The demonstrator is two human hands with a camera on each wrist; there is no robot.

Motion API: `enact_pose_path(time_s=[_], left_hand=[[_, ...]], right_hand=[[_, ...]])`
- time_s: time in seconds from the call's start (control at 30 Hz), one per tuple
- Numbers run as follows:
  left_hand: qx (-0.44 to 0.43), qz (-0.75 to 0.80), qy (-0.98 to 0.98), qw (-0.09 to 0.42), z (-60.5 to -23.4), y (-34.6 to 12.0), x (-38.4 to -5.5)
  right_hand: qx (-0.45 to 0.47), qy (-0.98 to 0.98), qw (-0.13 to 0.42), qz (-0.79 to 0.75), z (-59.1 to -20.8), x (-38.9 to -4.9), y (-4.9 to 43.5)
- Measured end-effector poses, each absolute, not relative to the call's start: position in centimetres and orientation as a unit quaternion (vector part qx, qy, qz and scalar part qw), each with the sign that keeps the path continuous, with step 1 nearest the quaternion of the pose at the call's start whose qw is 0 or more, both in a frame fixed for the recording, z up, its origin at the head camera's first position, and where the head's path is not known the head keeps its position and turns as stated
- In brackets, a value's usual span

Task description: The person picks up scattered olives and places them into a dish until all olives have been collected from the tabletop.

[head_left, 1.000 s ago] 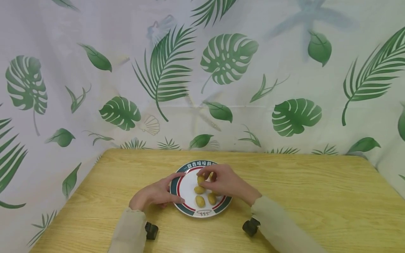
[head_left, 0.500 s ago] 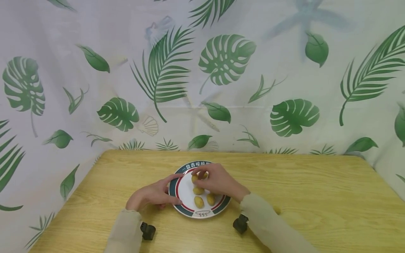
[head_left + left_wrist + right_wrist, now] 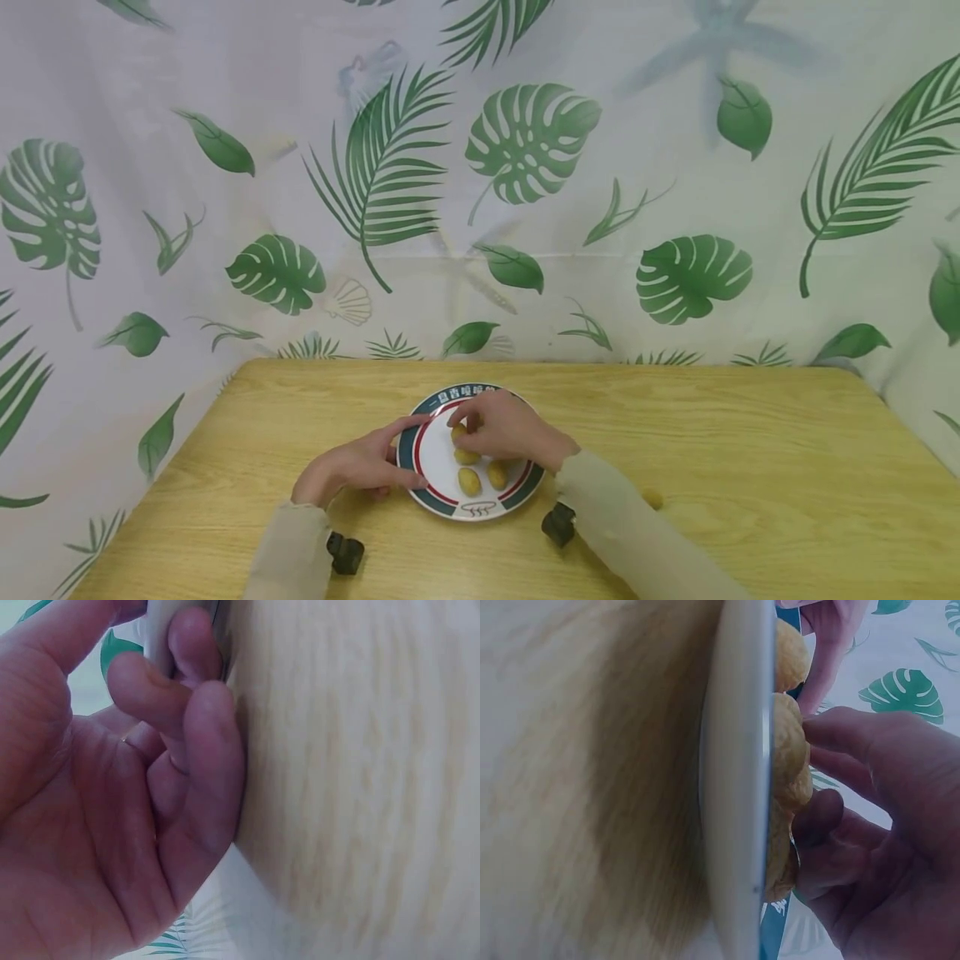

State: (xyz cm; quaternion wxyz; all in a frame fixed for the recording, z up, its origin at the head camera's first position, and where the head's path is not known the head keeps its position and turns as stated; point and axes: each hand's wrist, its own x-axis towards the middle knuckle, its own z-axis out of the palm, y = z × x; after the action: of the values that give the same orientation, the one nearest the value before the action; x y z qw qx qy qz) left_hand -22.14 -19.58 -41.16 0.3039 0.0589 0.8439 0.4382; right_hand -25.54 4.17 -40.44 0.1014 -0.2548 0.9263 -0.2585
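Note:
A round plate (image 3: 438, 454) with a dark green and red rim lies on the wooden table. My left hand (image 3: 358, 467) grips its left rim, thumb on top; in the left wrist view the other fingers (image 3: 214, 742) curl at its edge. Over the plate, my right hand (image 3: 508, 427) pinches a small yellow oval piece (image 3: 457, 432), potato-like in shape. Nearby on the plate sit other such pieces: one piece (image 3: 467, 457) just below the fingers, one (image 3: 469, 482) nearer the front, one (image 3: 497, 475) to the right. The right hand hides part of the plate.
Another yellow oval piece (image 3: 652, 498) lies on the table (image 3: 750, 467), right of my right sleeve (image 3: 622, 517). Behind the table hangs a leaf-printed cloth (image 3: 570, 275). Black wrist cameras sit at both cuffs, low over the table.
My right hand has shifted left across the plate with the pinched piece. The piece on the table has come into sight beside the sleeve. My left hand keeps its grip on the rim.

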Motion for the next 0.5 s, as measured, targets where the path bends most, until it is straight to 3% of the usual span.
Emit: enact_pose_path(time_s=[0.5], left_hand=[[0.051, 0.432, 0.851, 0.295, -41.1, -19.5, -22.0]], right_hand=[[-0.255, 0.903, 0.084, -0.337, -41.0, -25.4, 6.2]])
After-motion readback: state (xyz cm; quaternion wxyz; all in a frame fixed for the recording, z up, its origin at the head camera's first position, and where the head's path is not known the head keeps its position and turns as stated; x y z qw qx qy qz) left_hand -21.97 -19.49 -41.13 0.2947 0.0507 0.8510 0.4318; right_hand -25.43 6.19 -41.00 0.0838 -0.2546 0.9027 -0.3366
